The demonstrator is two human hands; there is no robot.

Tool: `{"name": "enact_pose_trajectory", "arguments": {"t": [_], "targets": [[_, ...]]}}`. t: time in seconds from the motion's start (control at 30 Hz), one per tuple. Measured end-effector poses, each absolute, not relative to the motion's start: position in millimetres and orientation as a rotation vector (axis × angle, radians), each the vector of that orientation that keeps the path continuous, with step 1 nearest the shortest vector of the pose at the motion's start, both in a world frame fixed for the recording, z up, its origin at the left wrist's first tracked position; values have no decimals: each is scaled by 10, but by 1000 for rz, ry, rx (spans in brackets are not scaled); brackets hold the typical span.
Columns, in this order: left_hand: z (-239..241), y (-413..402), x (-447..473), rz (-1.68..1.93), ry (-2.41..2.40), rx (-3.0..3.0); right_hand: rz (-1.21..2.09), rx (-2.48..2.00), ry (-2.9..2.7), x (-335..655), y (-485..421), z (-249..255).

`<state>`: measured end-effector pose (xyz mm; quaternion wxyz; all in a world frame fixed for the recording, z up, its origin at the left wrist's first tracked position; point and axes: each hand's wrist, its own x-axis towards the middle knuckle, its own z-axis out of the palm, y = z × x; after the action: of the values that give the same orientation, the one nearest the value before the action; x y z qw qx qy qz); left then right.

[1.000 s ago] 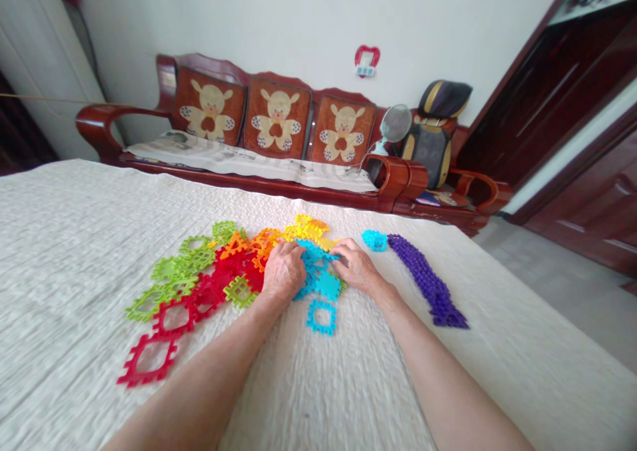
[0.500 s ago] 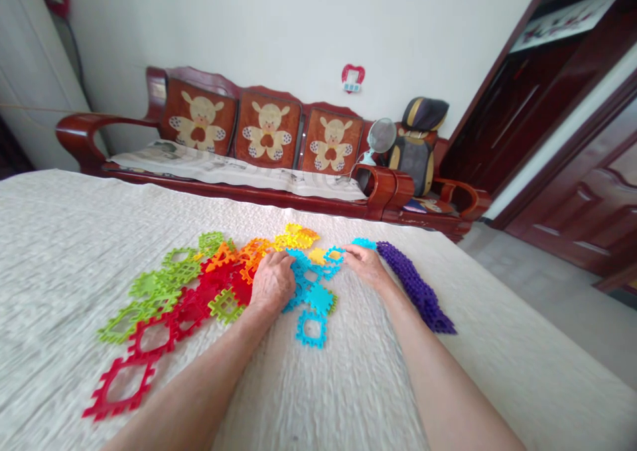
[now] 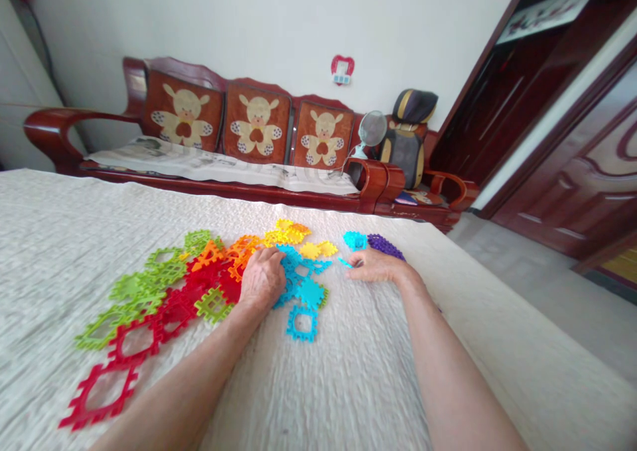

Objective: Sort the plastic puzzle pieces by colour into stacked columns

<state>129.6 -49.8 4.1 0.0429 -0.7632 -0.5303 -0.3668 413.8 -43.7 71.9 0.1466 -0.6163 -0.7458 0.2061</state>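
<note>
In the head view my right hand (image 3: pixel 375 265) pinches a small blue interlocking tile (image 3: pixel 345 262), held edge-on above the cloth. My left hand (image 3: pixel 263 277) lies with curled fingers at the left side of a heap of blue interlocking tiles (image 3: pixel 311 293); whatever is under its fingertips is hidden. Left of that hand spread red tiles (image 3: pixel 174 310), orange tiles (image 3: pixel 243 249) and green tiles (image 3: pixel 134 285). Yellow tiles (image 3: pixel 286 233) lie beyond it. Past my right hand sit a small blue stack (image 3: pixel 355 240) and a purple row of tiles (image 3: pixel 384 245), partly covered by the hand and forearm.
A pale textured cloth (image 3: pixel 348 378) covers the table. Behind the table stand a wooden sofa (image 3: pixel 219 183) with bear cushions, a small fan (image 3: pixel 372 129) and an armchair (image 3: pixel 460 189). A dark red door (image 3: pixel 582 179) is at the right.
My right hand has moved right with the blue tile, away from the yellow tile and toward the blue stack, turning the tile edge-on. My left hand stays at the blue heap. The view has shifted slightly.
</note>
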Motion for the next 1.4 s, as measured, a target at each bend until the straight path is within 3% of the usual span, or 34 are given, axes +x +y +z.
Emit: {"name": "enact_pose_trajectory", "arguments": {"t": [0.13, 0.43, 0.57, 0.87, 1.4], "targets": [[45, -493, 1291, -1111, -1620, -2333, 819, -1934, -2183, 4140, -435, 752], [36, -489, 1294, -1080, -1629, -2334, 424, -1863, -2290, 3924, -397, 594], [30, -489, 1291, -1086, -1615, -2326, 429, -1930, -2355, 3888, -411, 614], [15, -477, 1287, -1069, -1604, -2316, -143, -1965, -1498, 4069, -200, 513], [16, -477, 1285, -1079, -1590, -2330, -151, -2088, -1428, 4053, -180, 217]]}}
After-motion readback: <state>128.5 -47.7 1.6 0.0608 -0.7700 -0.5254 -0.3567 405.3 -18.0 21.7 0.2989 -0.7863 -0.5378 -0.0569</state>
